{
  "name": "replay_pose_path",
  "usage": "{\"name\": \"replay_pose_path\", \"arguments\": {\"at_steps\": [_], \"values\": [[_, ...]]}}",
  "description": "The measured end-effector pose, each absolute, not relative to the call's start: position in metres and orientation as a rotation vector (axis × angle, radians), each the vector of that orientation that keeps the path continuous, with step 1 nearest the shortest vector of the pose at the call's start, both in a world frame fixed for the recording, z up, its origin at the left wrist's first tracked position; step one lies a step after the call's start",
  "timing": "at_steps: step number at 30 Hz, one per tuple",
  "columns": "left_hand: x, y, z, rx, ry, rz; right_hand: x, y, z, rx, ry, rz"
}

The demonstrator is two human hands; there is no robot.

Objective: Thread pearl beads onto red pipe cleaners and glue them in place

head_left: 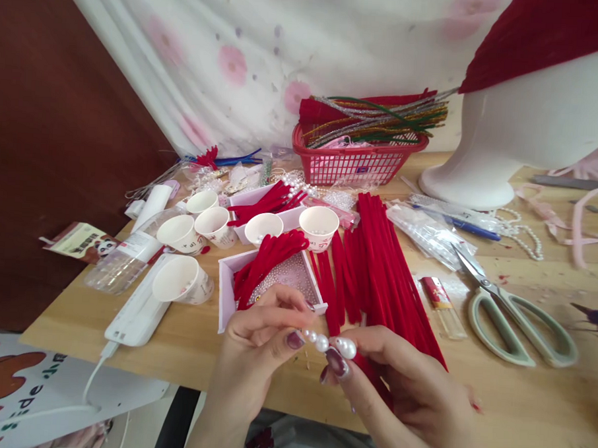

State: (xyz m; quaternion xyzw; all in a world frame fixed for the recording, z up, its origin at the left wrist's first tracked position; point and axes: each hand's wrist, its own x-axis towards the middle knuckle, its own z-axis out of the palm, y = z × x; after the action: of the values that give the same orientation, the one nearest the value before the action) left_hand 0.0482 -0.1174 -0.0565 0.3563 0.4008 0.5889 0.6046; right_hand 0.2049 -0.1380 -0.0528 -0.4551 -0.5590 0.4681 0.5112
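My left hand (259,334) and my right hand (396,380) meet at the near table edge, both pinched on a short string of white pearl beads (329,344). The left fingertips grip its smaller beads, the right thumb and finger hold the largest bead. Just behind the hands stands a white tray (225,293) with tiny beads and red pipe cleaners (265,259) lying across it. A long bundle of red pipe cleaners (381,267) runs from the table's middle down under my right hand.
Several white paper cups (182,280) stand at the left beside a white power bank (137,309). Scissors (513,316) lie at the right, a lighter (441,306) near them. A red basket (356,162) of mixed pipe cleaners and a white mannequin base (479,172) stand behind.
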Motion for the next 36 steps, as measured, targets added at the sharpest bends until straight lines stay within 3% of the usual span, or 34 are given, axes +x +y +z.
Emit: {"name": "replay_pose_path", "arguments": {"at_steps": [36], "values": [[0.075,-0.123,-0.063,0.852,0.987,1.333,0.194,-0.126,-0.069,-1.022,-0.709,1.663]]}}
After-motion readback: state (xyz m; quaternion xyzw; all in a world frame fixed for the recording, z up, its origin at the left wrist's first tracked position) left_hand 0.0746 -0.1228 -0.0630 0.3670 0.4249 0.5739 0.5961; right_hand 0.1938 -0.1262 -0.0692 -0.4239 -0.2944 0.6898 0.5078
